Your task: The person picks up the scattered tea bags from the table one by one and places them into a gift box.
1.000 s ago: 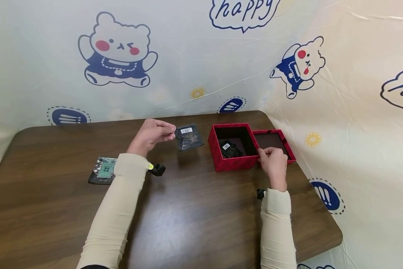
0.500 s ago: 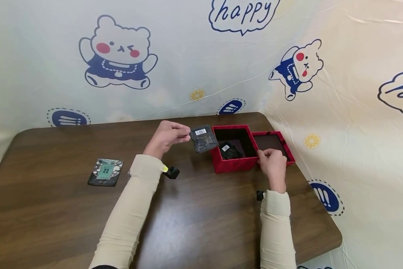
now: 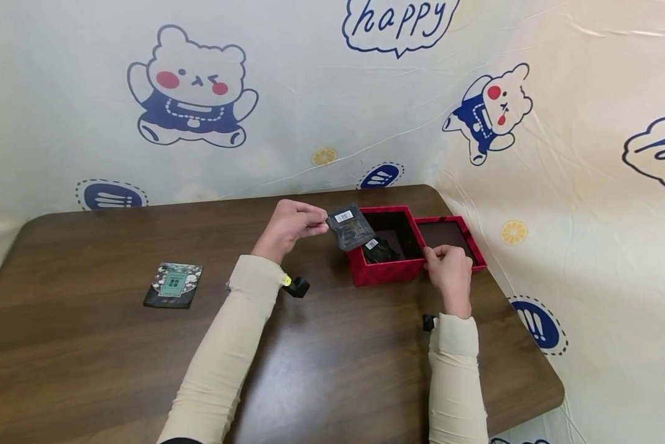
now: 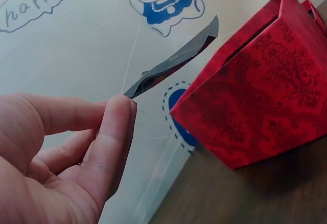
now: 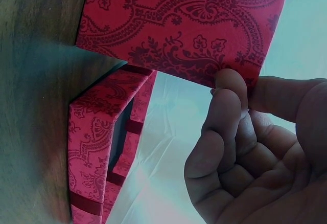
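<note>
My left hand [image 3: 293, 228] pinches a flat black sachet [image 3: 352, 228] by its corner. The sachet, with a white barcode label, overlaps the left rim of an open red box [image 3: 390, 271] in the head view. Seen edge-on in the left wrist view, the sachet [image 4: 173, 60] slants up from thumb and fingertips, beside the patterned box wall [image 4: 265, 91]. My right hand [image 3: 450, 274] grips the box's near right corner between thumb and fingers; the right wrist view shows this corner close up. Inside the box lies another black sachet [image 3: 381, 251] with a barcode.
The box's red lid [image 3: 479, 254] lies upturned on the table right of the box, partly behind the right hand. A black sachet with a green label [image 3: 173, 285] lies on the wooden table [image 3: 88, 357] at left. A printed cloth backdrop [image 3: 288, 92] rises behind the table.
The left hand has moved right with its sachet, from left of the box to over its left rim. The green-labelled sachet came out from behind the sleeve. The right hand stays at the corner.
</note>
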{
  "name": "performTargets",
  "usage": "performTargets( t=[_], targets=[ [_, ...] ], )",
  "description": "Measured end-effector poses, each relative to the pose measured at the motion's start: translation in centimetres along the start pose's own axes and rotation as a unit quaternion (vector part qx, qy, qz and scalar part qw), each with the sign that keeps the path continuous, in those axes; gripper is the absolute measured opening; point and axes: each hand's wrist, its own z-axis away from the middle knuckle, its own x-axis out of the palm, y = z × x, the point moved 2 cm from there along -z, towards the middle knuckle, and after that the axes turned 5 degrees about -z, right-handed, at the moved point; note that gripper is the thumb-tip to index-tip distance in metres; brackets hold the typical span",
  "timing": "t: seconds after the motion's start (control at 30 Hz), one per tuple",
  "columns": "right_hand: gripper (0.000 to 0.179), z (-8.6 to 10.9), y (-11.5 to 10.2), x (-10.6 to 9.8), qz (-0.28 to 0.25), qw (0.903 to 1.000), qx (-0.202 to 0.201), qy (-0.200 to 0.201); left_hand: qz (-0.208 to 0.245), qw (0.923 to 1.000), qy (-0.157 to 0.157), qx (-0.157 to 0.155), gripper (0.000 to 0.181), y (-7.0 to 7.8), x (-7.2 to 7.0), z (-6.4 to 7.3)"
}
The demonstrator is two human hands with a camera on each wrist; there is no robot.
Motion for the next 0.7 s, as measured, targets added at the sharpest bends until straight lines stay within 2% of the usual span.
performTargets(
  t=[0.3, 0.57, 0.7],
  targets=[
    [0.034, -0.1, 0.0, 0.1, 0.004, 0.9999, -0.009, 0.008, 0.006, 0.9999, 0.002, -0.011, 0.03, -0.4, 1.2, -0.4],
    [0.033, 0.0, 0.1, -0.1, 0.005, 0.9995, -0.02, 0.024, 0.016, 0.9998, -0.011, 0.006, 0.026, -0.2, 2.7, -0.6],
    [0.032, 0.0, 0.1, -0.1, 0.0, 0.9989, -0.034, 0.031, 0.024, 0.9996, -0.012, 0.004, 0.026, -0.4, 3.4, -0.8]
  ],
)
